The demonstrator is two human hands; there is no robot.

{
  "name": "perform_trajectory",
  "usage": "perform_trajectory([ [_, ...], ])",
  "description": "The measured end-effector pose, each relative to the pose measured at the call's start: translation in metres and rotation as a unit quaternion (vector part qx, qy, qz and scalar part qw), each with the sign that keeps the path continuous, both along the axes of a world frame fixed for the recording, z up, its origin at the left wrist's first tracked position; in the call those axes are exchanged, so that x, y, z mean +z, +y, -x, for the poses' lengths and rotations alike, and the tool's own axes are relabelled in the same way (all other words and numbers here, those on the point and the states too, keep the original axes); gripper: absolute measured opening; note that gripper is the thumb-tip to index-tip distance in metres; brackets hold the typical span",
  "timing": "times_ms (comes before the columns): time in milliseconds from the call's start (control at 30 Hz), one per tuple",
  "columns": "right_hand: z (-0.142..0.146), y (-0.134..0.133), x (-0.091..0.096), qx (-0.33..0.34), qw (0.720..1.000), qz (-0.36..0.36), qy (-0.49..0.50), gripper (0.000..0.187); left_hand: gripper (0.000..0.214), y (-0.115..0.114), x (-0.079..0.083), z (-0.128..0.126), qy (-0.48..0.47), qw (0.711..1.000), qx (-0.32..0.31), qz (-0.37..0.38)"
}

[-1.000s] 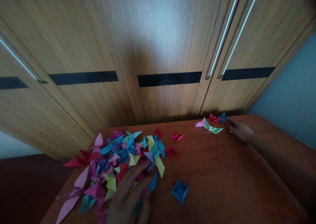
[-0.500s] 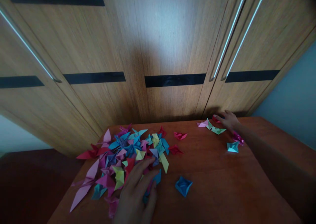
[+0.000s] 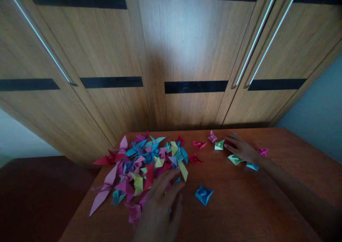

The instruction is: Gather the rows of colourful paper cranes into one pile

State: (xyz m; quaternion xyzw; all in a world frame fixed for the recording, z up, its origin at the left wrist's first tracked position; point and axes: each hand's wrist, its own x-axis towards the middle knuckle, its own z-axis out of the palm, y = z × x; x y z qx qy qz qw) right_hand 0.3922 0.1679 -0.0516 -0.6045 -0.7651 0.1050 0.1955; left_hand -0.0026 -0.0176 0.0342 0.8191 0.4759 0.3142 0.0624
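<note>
Cabinet (image 3: pixel 192 50) borders far edge of table (image 3: pixel 229 210); its top extends right of folded-paper pile (image 3: pixel 149 156). Pile partly under left hand (image 3: pixel 161 206), fingers loosely curved, can't tell if holding. Right hand (image 3: pixel 243 150) fingers part-spread, hold unclear; 2 green paper pieces (image 3: pixel 219 145) just beside.

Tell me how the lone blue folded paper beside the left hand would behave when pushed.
The blue folded paper looks thin, so it is probably light and may slide on the table. Its creases suggest some stiffness, but pressing might crush it. Its angular outline makes rolling unlikely.
</note>
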Motion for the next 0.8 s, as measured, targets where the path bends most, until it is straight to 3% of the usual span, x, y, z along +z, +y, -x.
perform_trajectory([
  [133, 0.029, -0.014, 0.02, 0.003, 0.999, -0.01, 0.047, 0.053, 0.038, -0.001, -0.001, -0.003, -0.007, 1.0, -0.003, 0.019],
  [267, 0.067, 0.0, 0.038, 0.047, 0.997, -0.036, 0.058, 0.051, 0.038, 0.0, -0.003, -0.004, -0.01, 0.999, -0.009, 0.036],
  [367, 0.089, 0.008, 0.038, 0.09, 0.994, -0.033, 0.047, 0.044, 0.037, 0.003, -0.005, -0.003, -0.017, 0.999, -0.011, 0.041],
  [467, 0.099, -0.003, 0.031, 0.125, 0.991, -0.037, 0.031, 0.041, 0.035, 0.005, -0.005, -0.003, -0.022, 0.999, -0.012, 0.034],
  [667, 0.098, -0.063, 0.036, 0.19, 0.981, -0.032, 0.036, 0.04, 0.038, 0.002, -0.008, -0.007, -0.017, 0.999, -0.024, 0.014],
  [733, 0.084, -0.074, 0.043, 0.178, 0.982, -0.034, 0.048, 0.044, 0.04, 0.001, -0.011, -0.008, -0.016, 0.999, -0.03, 0.019],
  [800, 0.054, -0.075, 0.046, 0.122, 0.989, -0.051, 0.059, 0.047, 0.04, 0.001, -0.013, -0.009, -0.02, 0.999, -0.033, 0.022],
])
